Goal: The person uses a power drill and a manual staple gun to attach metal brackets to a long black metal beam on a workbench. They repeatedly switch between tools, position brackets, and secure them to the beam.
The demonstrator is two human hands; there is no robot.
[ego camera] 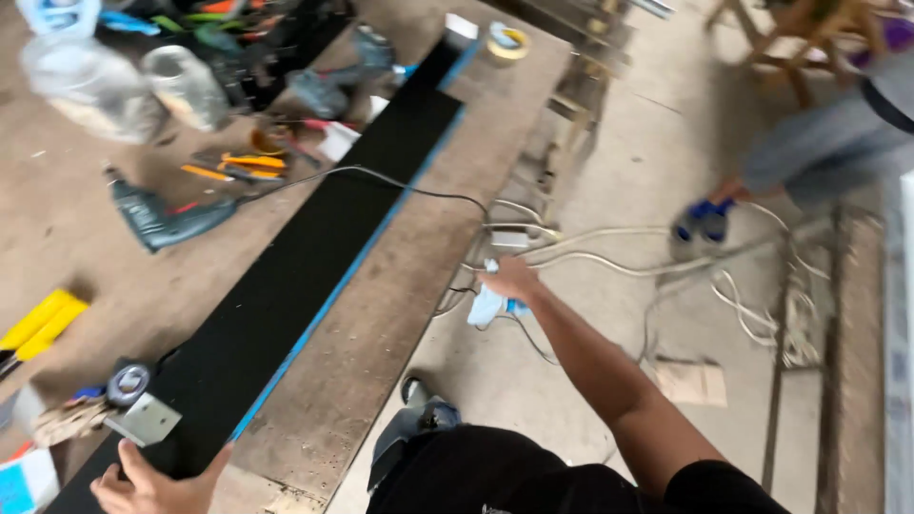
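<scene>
Down at 7 o'clock, left hand point(152, 485) grips the near end of a long black panel point(314, 257) w/ a blue edge, lying diagonally across the bench point(381, 324) toward 1 o'clock. Right hand point(511, 281) is out past the bench edge, fingers closed on a light blue cloth point(486, 306), right by the cables point(609, 252). Grey drill point(162, 219) sits at 10 o'clock. Another person point(828, 143) crouches at 2 o'clock.

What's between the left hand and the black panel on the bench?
Nothing, in the head view: the left hand rests directly on the near end of the long black panel, beside a small metal square.
</scene>
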